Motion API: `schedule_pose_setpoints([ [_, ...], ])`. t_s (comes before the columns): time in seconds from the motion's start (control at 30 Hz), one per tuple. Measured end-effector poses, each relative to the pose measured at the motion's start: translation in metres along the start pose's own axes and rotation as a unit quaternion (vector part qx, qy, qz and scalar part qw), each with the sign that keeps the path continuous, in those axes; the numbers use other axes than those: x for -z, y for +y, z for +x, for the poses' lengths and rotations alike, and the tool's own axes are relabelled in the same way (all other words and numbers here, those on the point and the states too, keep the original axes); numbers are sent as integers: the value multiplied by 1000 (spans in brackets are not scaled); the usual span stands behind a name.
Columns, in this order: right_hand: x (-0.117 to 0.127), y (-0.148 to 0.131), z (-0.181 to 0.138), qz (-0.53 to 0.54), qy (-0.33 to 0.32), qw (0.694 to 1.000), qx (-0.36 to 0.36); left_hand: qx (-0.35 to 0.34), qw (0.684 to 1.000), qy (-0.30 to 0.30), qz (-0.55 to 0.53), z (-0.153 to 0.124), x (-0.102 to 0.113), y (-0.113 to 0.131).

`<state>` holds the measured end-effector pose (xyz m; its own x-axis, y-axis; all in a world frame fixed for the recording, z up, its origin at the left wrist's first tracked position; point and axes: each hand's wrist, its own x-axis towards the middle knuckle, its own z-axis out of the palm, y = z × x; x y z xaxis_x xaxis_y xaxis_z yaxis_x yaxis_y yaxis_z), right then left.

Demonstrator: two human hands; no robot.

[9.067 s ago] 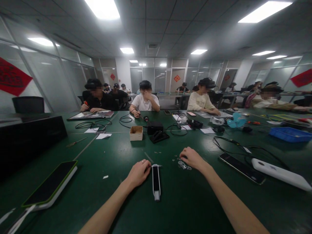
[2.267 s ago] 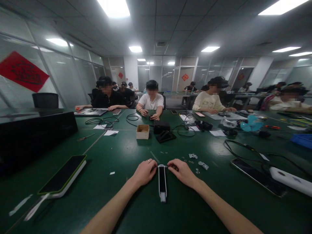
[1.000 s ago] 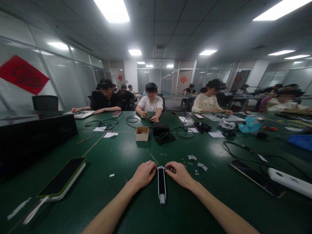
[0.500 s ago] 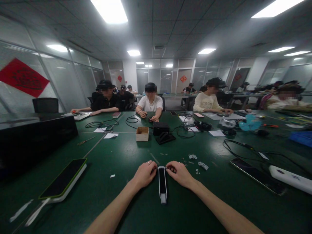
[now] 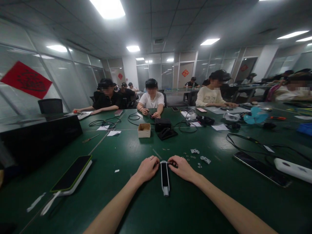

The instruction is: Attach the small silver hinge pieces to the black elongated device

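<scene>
A narrow white bar with a black face (image 5: 165, 177) lies lengthwise on the green table (image 5: 126, 152) in front of me. My left hand (image 5: 147, 168) is curled against the left side of its far end, fingers pinched there. My right hand (image 5: 181, 167) is curled against the right side of the same end, fingers pinched on a small part too tiny to name. Small metal washers and white brackets (image 5: 198, 159) lie scattered just right of my right hand.
A green-edged tablet (image 5: 71, 174) lies at the left, a phone (image 5: 262, 169) and a white device (image 5: 293, 169) at the right. A small cardboard box (image 5: 144, 130), black gear (image 5: 165, 129) and cables sit further back. Several people sit at the far side.
Long ago my right hand was out at the loose parts; it has come back to the bar's far end. In the last second both hands stay put; only the view shifts slightly.
</scene>
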<state>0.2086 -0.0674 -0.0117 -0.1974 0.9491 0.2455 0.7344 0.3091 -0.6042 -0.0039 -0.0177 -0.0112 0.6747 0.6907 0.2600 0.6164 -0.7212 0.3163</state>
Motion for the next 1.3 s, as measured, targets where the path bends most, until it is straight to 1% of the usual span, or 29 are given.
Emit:
schedule_pose_setpoints([
  [0.17, 2, -1, -2, 4, -9, 1000, 0, 10, 1000, -4, 2, 0, 0, 1],
  [0.37, 7, -5, -4, 8, -2, 1000, 12, 7, 1000, -5, 2, 1, 1, 2],
  [0.57, 5, -5, -2, 0, -4, 1000, 22, 16, 1000, -9, 3, 2, 1, 2],
  [0.97, 8, -10, -3, 2, -16, 1000, -6, 13, 1000, -6, -3, 0, 3, 3],
  [1.3, 6, -8, -3, -1, -19, 1000, -16, 8, 1000, -5, -2, -1, 2, 2],
])
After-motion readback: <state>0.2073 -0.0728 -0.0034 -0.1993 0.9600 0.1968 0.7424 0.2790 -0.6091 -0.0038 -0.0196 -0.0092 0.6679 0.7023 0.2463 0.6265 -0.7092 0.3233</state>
